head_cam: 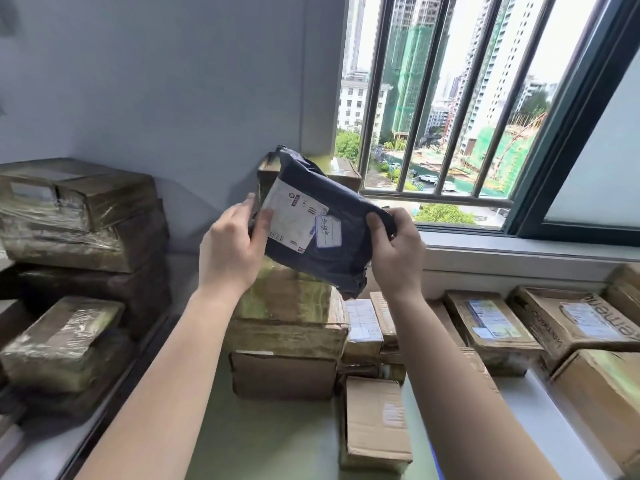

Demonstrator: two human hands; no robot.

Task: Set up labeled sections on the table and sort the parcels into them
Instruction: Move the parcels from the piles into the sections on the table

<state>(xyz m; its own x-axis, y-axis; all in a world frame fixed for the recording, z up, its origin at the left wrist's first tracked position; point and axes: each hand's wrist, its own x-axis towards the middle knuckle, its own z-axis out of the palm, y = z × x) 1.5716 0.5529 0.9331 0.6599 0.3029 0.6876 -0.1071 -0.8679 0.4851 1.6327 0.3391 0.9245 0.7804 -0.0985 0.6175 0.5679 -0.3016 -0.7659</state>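
Two hands hold a dark mailer [329, 233] in the air above stacked boxes [287, 327] on the table [270, 441]. Left hand [230, 247] grips its left edge, thumb on the white label [294, 220]; right hand [398, 251] pinches the right end. More taped boxes [79, 209] stand at left beside a barred window [450, 98].

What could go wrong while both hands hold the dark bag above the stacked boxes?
The left hand and right hand grip the dark bag only at its ends; it might slip onto the box stack below. The left thumb overlaps the white label, so it could be misread and the bag sorted wrongly.
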